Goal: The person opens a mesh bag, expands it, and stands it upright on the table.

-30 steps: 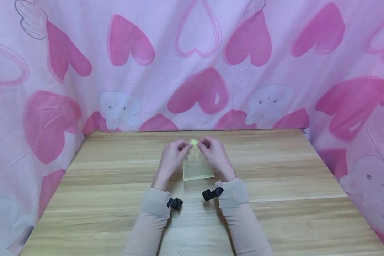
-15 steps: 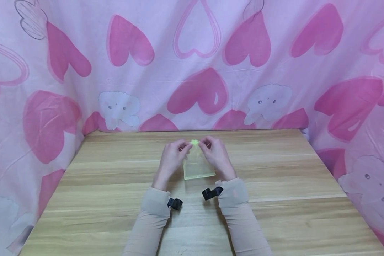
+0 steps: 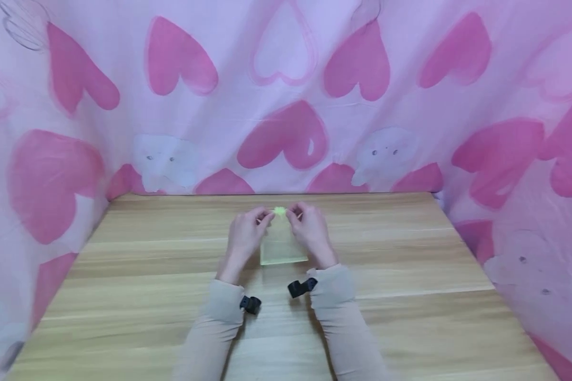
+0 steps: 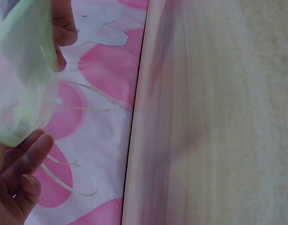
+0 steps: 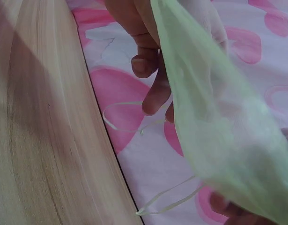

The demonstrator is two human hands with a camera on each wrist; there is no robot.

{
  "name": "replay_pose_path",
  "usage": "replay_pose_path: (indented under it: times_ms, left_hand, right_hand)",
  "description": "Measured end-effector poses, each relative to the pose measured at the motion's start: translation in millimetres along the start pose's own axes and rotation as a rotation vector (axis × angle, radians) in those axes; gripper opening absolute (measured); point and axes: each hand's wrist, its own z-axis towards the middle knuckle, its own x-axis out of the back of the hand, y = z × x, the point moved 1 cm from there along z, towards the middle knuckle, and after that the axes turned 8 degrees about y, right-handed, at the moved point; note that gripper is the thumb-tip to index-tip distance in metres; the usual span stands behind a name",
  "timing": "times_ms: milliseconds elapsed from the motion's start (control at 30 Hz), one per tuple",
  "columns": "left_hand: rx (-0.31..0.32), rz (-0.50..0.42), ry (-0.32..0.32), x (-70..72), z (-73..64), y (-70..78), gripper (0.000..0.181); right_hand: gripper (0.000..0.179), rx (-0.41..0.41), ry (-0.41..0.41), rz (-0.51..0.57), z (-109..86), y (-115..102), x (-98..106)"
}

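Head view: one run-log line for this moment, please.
left hand: pinches pouch top | right hand: pinches pouch top | green organza drawstring pouch: held over wooden table | ribbon: hanging loose

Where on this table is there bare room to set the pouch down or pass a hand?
The wooden table is bare left and right of the arms, out to the pink heart cloth, and along the far edge. The only crowded spot is the centre, where the left hand and right hand pinch the green mesh pouch.
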Motion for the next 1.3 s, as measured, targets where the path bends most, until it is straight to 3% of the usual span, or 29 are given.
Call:
replay_pose_path:
  times_ms: [133, 267, 400, 733, 967, 1300]
  left_hand:
    - [-0.022, 0.045, 0.036, 9.3, -0.3, -3.5, 0.012]
    - [-0.031, 0.036, 0.020, 6.6, 0.7, -1.7, 0.014]
    - [-0.026, 0.028, 0.047, 4.4, 1.6, 0.2, 0.012]
    - [0.016, -0.066, 0.097, 5.2, 1.9, 1.2, 0.013]
    - [0.054, -0.133, 0.094, 7.0, 2.6, 1.8, 0.013]
    - [0.084, -0.190, 0.052, 7.0, 2.8, 0.4, 0.020]
  right_hand:
    - [0.012, -0.002, 0.001, -0.002, -0.3, -7, -7]
    - [0.010, -0.015, 0.042, -0.021, -1.0, -5, -4]
    - [0.010, -0.012, 0.064, -0.009, -0.3, -1, -1]
    - [0.010, -0.036, 0.137, 0.079, 0.5, 1, 3]
    - [0.012, -0.079, 0.053, 0.164, -0.2, 1, 9]
    - [0.018, -0.013, -0.029, 0.234, -0.4, 0, 10]
